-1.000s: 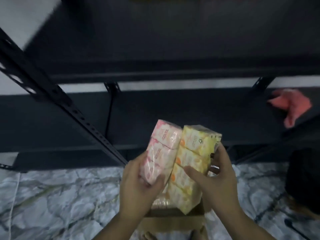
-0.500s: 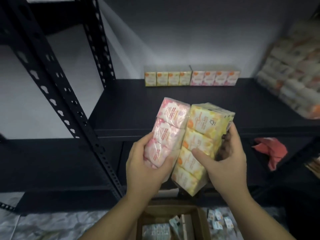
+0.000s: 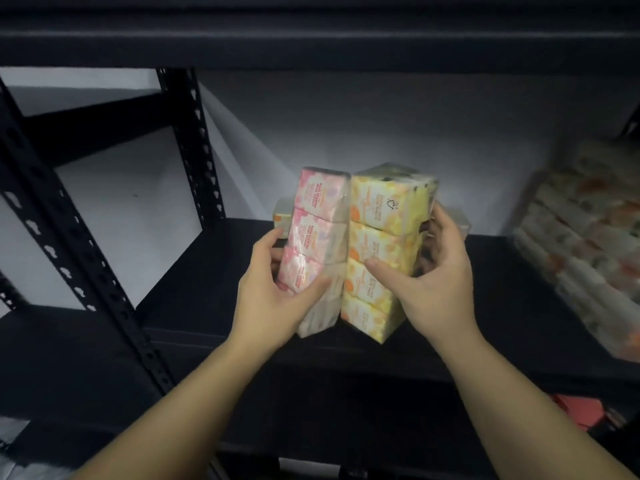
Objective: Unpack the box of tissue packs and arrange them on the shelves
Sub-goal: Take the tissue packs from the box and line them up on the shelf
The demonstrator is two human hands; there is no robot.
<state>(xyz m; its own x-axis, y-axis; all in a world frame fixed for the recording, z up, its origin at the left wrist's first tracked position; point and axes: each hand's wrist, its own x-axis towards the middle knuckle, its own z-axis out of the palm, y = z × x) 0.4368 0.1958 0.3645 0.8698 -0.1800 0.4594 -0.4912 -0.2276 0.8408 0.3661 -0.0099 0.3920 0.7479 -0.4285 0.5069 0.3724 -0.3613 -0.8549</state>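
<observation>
Dim out here: your shelf and its black uprights sink almost to nothing, while the wall behind takes a soft grey glow, brightest at centre. Your hands and the wrapped tissue packs catch the light, with a faint sheen on the plastic. The stacked packs at right smear into blur, and the edges bow.

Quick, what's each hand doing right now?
Left hand: closed on the pink pack.
Right hand: closed on the yellow pack.
</observation>
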